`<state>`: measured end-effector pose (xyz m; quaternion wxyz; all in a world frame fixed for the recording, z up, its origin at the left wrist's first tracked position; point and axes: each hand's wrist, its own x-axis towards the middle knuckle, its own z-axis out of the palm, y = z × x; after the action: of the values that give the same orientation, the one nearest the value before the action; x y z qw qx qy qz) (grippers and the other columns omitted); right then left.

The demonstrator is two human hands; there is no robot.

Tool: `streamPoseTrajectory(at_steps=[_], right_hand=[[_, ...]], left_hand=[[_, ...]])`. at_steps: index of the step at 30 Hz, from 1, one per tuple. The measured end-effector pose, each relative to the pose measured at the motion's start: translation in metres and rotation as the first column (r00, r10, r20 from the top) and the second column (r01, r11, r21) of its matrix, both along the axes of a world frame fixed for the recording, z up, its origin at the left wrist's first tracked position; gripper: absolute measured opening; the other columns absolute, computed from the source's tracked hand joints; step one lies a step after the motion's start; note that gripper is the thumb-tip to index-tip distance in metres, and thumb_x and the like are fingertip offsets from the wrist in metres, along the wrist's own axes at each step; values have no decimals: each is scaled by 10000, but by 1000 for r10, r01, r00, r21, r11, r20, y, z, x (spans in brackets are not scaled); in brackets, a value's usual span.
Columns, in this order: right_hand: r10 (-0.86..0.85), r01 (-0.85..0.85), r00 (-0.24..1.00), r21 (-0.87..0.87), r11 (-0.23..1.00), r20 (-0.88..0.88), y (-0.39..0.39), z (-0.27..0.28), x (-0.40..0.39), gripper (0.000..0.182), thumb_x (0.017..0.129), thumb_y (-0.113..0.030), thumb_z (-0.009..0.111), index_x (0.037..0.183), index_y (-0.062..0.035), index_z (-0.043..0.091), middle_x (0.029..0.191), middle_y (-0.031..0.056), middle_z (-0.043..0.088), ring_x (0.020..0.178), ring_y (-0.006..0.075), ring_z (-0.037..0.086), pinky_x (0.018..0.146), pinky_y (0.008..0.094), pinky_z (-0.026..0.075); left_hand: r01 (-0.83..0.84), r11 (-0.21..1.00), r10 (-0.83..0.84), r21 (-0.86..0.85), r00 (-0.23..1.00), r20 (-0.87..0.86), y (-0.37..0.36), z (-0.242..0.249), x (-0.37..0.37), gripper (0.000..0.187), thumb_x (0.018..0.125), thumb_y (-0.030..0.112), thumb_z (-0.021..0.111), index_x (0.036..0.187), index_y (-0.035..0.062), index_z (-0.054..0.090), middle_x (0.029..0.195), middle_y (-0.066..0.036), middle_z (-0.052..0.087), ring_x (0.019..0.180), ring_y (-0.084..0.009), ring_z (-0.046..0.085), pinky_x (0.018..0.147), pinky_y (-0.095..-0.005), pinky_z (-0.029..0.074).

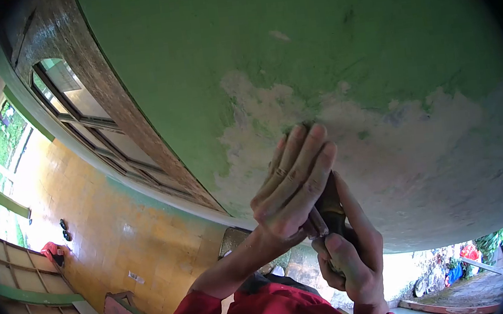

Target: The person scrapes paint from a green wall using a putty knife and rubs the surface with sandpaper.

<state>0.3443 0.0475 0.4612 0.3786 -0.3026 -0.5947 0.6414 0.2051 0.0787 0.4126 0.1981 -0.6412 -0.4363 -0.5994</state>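
— Up against the green wall (287,26), where the paint gives way to a pale, worn patch (383,144), both hands are at work. What do you make of them?

— The left hand (293,183) lies with its fingers stretched out flat and together, tips pressing just at the top edge of the patch. It grips nothing; it bears down on the blade end of the tool.

— And the other?

— The right hand (352,256) is clenched round the handle of a scraper (328,207), thumb along the front. The tool sits between the two hands, dark and brownish, its working end hidden under the left fingers, so I'd only say it looks like a scraper or putty knife.

— Which step is this, then?

— Scraping loose paint, I'd judge: the blade is set against the wall at the border between sound green and the bare area, mid-stroke or about to push.

— What does the next move call for?

— Steady pressure from the flat hand while the right drives the blade along the edge of the green, at a shallow angle so it lifts paint rather than gouging plaster.

— Anything else about?

— A red sleeve (266,313) below, a brown window frame (96,111) at left, and a yellow tiled floor (107,231) beyond it.
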Motion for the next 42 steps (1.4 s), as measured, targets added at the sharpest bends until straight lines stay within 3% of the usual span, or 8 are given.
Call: streamPoseTrajectory(at_steps=[3, 6, 11, 17, 30, 35, 39, 42], right_hand=[[4, -4, 1000, -6, 1000, 3, 2, -2, 3, 733, 860, -198, 485, 1498, 71, 244, 843, 127, 625, 438, 28, 384, 400, 208, 283], [-43, 43, 999, 63, 997, -1, 0, -5, -1, 739, 848, -195, 483, 1498, 67, 248, 847, 123, 617, 446, 25, 387, 405, 206, 280], [-12, 11, 999, -35, 999, -32, -6, 5, 2, 757, 846, -191, 478, 1509, 62, 214, 909, 141, 630, 438, 31, 372, 394, 212, 278], [-93, 93, 996, 31, 995, 1, -1, 3, 4, 765, 840, -207, 474, 1509, 60, 217, 839, 105, 603, 424, 22, 342, 391, 202, 276], [9, -12, 1000, 136, 991, 20, 2, 1, 3, 718, 856, -128, 435, 1510, 60, 209, 753, 82, 591, 418, 23, 355, 377, 208, 274], [-23, 23, 1000, 48, 999, 8, -5, 5, 6, 710, 858, -110, 425, 1511, 60, 208, 733, 76, 590, 417, 21, 354, 377, 206, 273], [-3, 5, 999, 51, 999, -34, 1, 7, -1, 717, 849, -105, 427, 1513, 55, 210, 739, 78, 589, 418, 22, 352, 379, 207, 270], [-30, 36, 998, 96, 995, -59, -5, -3, 2, 708, 870, -126, 438, 1515, 52, 205, 751, 88, 591, 419, 25, 352, 377, 209, 267]], left_hand=[[-77, 996, 76, 38, 996, 48, 5, 12, -3, 377, 838, 154, 623, 1158, -40, 676, 1234, -214, 639, 1200, -367, 590, 1028, -476, 458], [-19, 1000, 19, -15, 1000, 22, -4, 11, 1, 364, 833, 139, 627, 1146, -38, 681, 1224, -211, 645, 1189, -364, 598, 1024, -473, 463], [2, 1000, -2, 9, 999, 41, -2, 15, 0, 338, 854, 116, 607, 1148, -34, 681, 1238, -210, 637, 1193, -354, 598, 1024, -468, 464], [8, 1000, -8, 1, 1000, 27, 2, 19, 3, 374, 844, 147, 614, 1170, -26, 675, 1258, -206, 628, 1228, -352, 572, 1044, -468, 445], [11, 999, -11, 30, 1000, 11, 6, 14, -3, 414, 819, 131, 630, 1199, -29, 659, 1285, -205, 609, 1243, -357, 554, 1058, -473, 431], [22, 1000, -22, -17, 1000, -10, -2, 15, -3, 410, 820, 117, 614, 1198, -36, 656, 1273, -219, 613, 1242, -372, 551, 1052, -488, 437], [-18, 998, 15, 53, 998, 54, 2, 27, -7, 390, 824, 108, 606, 1181, -37, 665, 1268, -221, 615, 1226, -368, 566, 1051, -478, 441], [25, 999, -25, -32, 999, -19, -4, 19, -6, 388, 819, 112, 614, 1171, -41, 669, 1263, -229, 615, 1216, -367, 574, 1047, -482, 444]])
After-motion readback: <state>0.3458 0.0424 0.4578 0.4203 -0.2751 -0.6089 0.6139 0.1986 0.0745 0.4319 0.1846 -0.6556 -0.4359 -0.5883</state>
